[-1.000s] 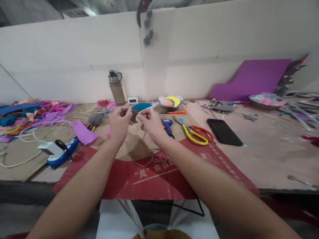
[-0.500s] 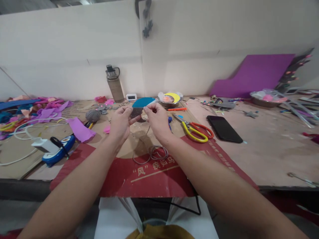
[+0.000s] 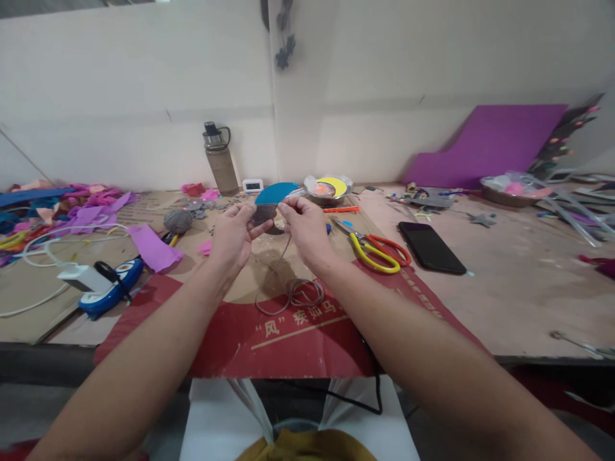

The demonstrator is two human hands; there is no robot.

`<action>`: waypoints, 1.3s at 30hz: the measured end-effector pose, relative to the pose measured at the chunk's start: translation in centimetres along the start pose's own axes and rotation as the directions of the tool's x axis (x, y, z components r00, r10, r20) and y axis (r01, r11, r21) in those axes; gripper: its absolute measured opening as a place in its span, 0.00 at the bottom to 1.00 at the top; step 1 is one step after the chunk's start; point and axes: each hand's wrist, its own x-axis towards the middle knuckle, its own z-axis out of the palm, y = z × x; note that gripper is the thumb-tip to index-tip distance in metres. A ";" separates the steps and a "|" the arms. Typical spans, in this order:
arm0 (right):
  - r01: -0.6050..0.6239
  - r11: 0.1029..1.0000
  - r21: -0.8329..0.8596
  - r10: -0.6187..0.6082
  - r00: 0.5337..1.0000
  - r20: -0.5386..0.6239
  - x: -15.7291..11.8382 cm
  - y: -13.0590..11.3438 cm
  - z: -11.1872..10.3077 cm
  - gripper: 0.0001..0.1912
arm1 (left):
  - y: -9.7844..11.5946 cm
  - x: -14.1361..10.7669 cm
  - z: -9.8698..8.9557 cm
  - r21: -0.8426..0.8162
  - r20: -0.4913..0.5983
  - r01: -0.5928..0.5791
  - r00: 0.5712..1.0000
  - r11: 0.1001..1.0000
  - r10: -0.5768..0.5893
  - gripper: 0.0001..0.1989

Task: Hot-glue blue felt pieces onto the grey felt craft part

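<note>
My left hand (image 3: 235, 234) pinches a small dark grey piece (image 3: 264, 213) between thumb and fingers. At the right end of that piece, my right hand (image 3: 305, 227) is closed, its thumb and fingertips together by a thin grey cord (image 3: 287, 247). The cord runs down from my right hand to a loose coil (image 3: 307, 292) on the red printed sheet (image 3: 216, 346). Just behind the grey piece is a blue round shape (image 3: 278, 192). Whether the cord touches the grey piece is too small to tell.
Scissors with yellow and red handles (image 3: 377, 256) and a black phone (image 3: 431, 248) lie to the right. A bottle (image 3: 222, 168) stands at the back. Grey yarn (image 3: 178, 221), a blue power strip (image 3: 115, 291) and purple felt (image 3: 154, 248) are left; a bowl (image 3: 327, 200) sits behind my right hand.
The view has shifted slightly. Both hands keep nearly the same place and hold, and my right fingertips sit slightly further right along the grey piece.
</note>
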 end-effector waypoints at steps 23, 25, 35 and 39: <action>-0.096 0.915 0.391 0.090 0.995 0.034 -0.9 -1.8 0.0 0.10 | 0.9 0.3 -0.5 -0.078 0.197 0.128 0.974 0.989 -0.110 0.05; -0.086 0.926 0.368 0.076 0.996 0.043 -1.0 -1.7 0.0 0.09 | 0.9 0.3 -0.4 -0.062 0.184 0.136 0.975 0.989 -0.122 0.04; -0.093 0.939 0.331 0.058 0.992 0.113 -1.4 -1.8 0.1 0.10 | 0.8 0.2 -0.4 -0.089 0.128 0.169 0.979 0.982 -0.157 0.02; -0.109 0.935 0.337 0.062 0.987 0.148 -1.6 -2.1 -0.1 0.10 | 0.9 0.4 -0.3 -0.105 0.098 0.217 0.973 0.971 -0.207 0.02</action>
